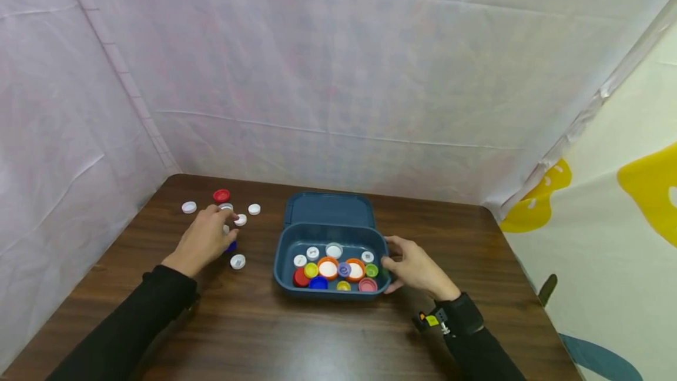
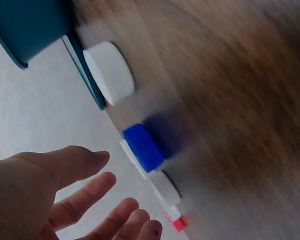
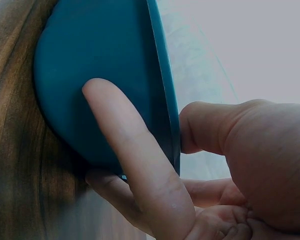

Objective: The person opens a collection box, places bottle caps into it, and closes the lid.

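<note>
My left hand point(image 1: 202, 239) reaches over loose bottle caps at the table's left side. Its fingers are loosely bent and hold nothing in the left wrist view. Near it lie a blue cap point(image 2: 143, 148), partly hidden by the hand in the head view, a red cap point(image 1: 221, 196) and several white caps, one point(image 1: 238, 261) in front. My right hand point(image 1: 416, 264) grips the right side of a dark teal box point(image 1: 330, 294), thumb at the rim and fingers against the outer wall. Inside the box sit several caps, including a purple cap point(image 1: 344, 269) and a pink cap point(image 1: 367, 285).
The box's lid point(image 1: 329, 209) stands open behind it, toward the back edge of the brown wooden table point(image 1: 254, 334). White cloth point(image 1: 338, 75) hangs behind and to the left. A white cloth with yellow shapes point(image 1: 539, 199) hangs on the right.
</note>
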A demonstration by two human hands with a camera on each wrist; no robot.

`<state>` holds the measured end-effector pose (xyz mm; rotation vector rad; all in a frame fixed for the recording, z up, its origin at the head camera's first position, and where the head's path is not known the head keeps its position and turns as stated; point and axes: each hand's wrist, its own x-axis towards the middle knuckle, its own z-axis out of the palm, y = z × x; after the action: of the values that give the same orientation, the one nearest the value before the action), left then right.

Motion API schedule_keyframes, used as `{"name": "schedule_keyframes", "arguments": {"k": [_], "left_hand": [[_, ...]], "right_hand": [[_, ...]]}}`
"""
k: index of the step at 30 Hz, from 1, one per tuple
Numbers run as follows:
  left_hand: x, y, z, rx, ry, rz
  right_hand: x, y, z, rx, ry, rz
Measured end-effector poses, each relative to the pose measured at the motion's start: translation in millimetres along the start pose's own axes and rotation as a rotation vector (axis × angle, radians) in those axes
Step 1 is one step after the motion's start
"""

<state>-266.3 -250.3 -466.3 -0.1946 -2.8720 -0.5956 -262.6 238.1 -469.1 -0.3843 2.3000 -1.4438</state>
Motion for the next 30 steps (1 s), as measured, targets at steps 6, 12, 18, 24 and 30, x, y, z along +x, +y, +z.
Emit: {"name": "schedule_keyframes", "arguments": {"k": [6,12,18,24,30], "left_hand": [[5.1,-6.9,1.4,-0.004,-0.021,-0.008],[6.4,-11.1,4.5,-0.016,-0.028,0.003],[5.5,-14.3,5.1,-0.026,-0.013,0.034],[5.2,-18.5,5.7,-0.009,0.006,0.069],[5.5,-21.1,6.8,-0.003,-0.007,0.046]], "right_hand": [[-0.3,1,-1,0.001,-0.002,-0.004],[-0.8,0,-1,0.004,-0.006,-0.002],[-0.7,-2,0,0.011,-0.001,0.005],[-0.3,-3,1,0.009,0.002,0.012],[-0.6,-3,0,0.005,0.0,0.014]]}}
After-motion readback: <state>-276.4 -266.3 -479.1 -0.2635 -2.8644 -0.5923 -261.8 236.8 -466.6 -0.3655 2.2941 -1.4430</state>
